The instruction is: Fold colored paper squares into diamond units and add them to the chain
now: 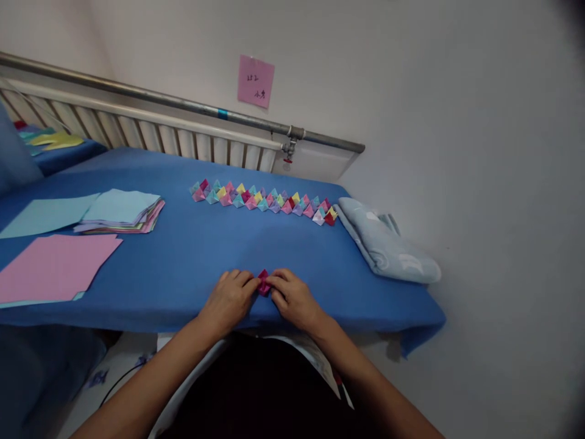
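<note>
A small magenta folded paper piece (264, 283) is held between my two hands near the front edge of the blue-covered table (183, 256). My left hand (232, 297) pinches its left side, and my right hand (292, 296) grips its right side with thumb and fingers. Beyond them, a long double row of small folded paper pieces (262, 199) in pink, blue, yellow, purple and red stretches across the table.
At the left lie a stack of coloured paper (121, 210), a light blue sheet (46, 214) and pink sheets (59, 265). A folded grey-blue cloth (388, 244) rests at the right. Behind stand a radiator (169, 137) and a metal pipe (183, 105); a pink note (256, 81) hangs on the wall.
</note>
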Action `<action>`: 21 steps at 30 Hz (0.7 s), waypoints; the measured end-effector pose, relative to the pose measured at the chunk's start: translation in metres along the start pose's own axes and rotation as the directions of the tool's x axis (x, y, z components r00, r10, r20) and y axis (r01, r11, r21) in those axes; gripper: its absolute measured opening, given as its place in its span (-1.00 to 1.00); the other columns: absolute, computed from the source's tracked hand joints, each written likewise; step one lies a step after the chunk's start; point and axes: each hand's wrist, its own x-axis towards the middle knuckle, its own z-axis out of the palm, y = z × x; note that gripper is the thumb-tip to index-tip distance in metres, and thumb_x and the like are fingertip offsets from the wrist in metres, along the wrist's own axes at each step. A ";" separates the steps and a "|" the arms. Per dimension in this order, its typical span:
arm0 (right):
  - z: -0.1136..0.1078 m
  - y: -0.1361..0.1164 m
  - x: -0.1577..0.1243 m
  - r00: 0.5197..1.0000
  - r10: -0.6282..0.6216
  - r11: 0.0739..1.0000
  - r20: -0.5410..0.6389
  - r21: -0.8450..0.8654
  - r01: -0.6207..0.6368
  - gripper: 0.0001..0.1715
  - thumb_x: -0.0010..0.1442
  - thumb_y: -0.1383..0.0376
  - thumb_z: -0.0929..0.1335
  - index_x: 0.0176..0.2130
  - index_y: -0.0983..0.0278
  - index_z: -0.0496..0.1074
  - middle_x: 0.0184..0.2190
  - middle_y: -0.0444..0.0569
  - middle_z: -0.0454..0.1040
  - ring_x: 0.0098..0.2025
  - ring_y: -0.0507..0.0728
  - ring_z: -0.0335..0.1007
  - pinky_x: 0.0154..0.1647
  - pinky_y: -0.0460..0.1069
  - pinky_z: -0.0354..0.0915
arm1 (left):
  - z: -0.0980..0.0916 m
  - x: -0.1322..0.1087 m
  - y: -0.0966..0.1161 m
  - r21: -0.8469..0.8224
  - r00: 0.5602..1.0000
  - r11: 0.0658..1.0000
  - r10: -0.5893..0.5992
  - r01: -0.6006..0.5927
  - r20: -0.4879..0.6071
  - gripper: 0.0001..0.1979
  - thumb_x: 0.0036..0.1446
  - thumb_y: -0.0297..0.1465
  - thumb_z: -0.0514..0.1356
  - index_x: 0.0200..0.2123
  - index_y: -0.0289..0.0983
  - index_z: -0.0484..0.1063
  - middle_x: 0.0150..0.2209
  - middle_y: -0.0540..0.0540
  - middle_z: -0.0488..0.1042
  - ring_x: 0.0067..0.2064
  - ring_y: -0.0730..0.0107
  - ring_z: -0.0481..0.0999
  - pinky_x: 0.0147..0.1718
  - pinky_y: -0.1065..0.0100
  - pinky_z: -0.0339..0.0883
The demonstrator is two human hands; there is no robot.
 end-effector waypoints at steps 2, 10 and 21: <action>0.001 0.000 0.001 1.000 0.005 1.000 0.016 -0.029 -0.005 -0.65 0.12 0.52 0.25 -0.13 0.29 0.45 -0.16 0.05 0.40 -0.11 0.12 0.35 -0.02 0.03 0.31 | -0.001 0.002 0.001 0.017 1.000 1.000 0.000 -0.001 0.028 -0.73 0.21 -0.51 0.02 -0.10 -0.20 0.43 -0.22 -0.12 0.45 -0.24 0.28 0.36 -0.26 0.24 0.23; -0.002 0.007 0.006 0.992 0.105 0.981 -0.074 0.172 -0.091 -0.71 0.11 0.49 0.25 -0.26 0.23 0.48 -0.30 -0.07 0.44 -0.22 0.05 0.38 -0.13 -0.04 0.31 | -0.007 0.006 -0.003 -0.228 0.996 0.971 -0.062 0.074 0.062 -0.72 0.18 -0.54 0.02 -0.15 -0.17 0.45 -0.22 -0.07 0.46 -0.19 0.31 0.42 -0.19 0.27 0.26; 0.004 0.009 0.030 0.952 0.307 0.941 -0.002 0.154 -0.303 -0.85 0.06 0.44 0.30 -0.45 0.25 0.44 -0.49 -0.15 0.46 -0.41 0.01 0.33 -0.32 -0.10 0.20 | -0.011 0.039 0.000 -0.300 0.957 0.910 -0.251 0.285 0.147 -0.87 0.14 -0.41 0.09 -0.37 -0.24 0.44 -0.39 -0.04 0.51 -0.36 0.36 0.46 -0.37 0.39 0.22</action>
